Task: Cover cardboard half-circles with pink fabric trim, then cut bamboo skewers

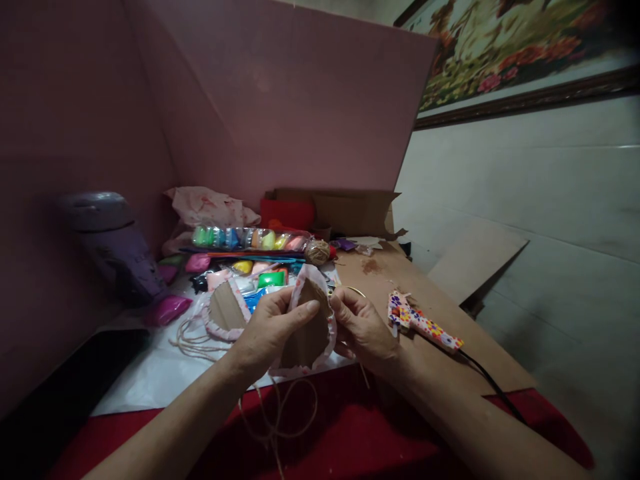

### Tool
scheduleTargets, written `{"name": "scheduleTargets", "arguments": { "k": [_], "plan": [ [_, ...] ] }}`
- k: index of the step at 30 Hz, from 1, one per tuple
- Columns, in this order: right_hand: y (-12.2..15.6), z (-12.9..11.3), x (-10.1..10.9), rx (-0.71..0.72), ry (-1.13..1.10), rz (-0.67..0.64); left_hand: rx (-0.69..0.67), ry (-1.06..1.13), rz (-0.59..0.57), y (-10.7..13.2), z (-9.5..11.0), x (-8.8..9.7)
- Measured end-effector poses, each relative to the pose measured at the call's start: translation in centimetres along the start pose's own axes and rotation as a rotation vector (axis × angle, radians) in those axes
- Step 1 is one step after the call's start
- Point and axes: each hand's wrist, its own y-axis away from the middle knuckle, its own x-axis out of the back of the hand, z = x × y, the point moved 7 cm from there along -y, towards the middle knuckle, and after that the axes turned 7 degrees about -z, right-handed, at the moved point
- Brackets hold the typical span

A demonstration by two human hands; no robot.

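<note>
Head view. The left hand [270, 328] and right hand [364, 328] meet above the near part of the bench [400, 270]; both are closed on a cardboard disc [306, 337] held between them, its brown face turned to the camera. The left thumb lies across that face, clamping the disc, with the fingers hidden behind it; the right hand pinches the disc's right rim, fingertips together on the pink fabric trim [313, 275] that runs around the edge. A strand of twine [280, 407] hangs from beneath the disc and loops over the red cloth [350, 433] in the foreground.

Just left of the left hand, a second disc [226, 308] with the same trim lies on a white sheet [160, 373]; more twine lies coiled beside it. To the right of the right hand, near but apart, a glue gun [423, 325] with a floral print lies on the bench; its black cord [493, 383] trails toward the camera.

Behind the hands: packets of coloured modelling clay [250, 238], their print too small to read; a ball of twine [317, 252]; an open cardboard box [350, 210]; crumpled pink cloth [210, 207]; a purple container [115, 247] at far left. A pink board [280, 100] forms the backdrop; a framed picture [515, 47] hangs on the wall at upper right; no writing on it can be read.
</note>
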Motion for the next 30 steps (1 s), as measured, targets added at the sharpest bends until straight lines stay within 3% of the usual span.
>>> {"name": "scheduleTargets", "arguments": {
  "k": [7,10,15,22,26,30],
  "plan": [
    [0.4,-0.8,0.8,0.15,0.411,0.14,0.003,0.023,0.029,0.0,-0.3,-0.2],
    [0.8,-1.5,0.8,0.264,0.685,0.188,-0.01,0.034,0.039,-0.1,-0.5,-0.4],
    [2.1,-3.4,-0.5,0.493,1.156,0.319,0.002,0.049,0.083,0.0,-0.7,-0.7],
    [2.4,-3.6,-1.8,0.636,1.544,0.351,0.023,0.018,0.134,0.4,-0.5,-0.9],
    [2.3,-3.8,-1.5,0.597,1.431,0.344,0.042,0.041,0.142,0.2,-0.9,-0.6],
    [1.5,-3.0,0.3,0.34,0.882,0.322,0.011,0.156,0.07,-0.1,-0.9,-0.8]
  ]
}}
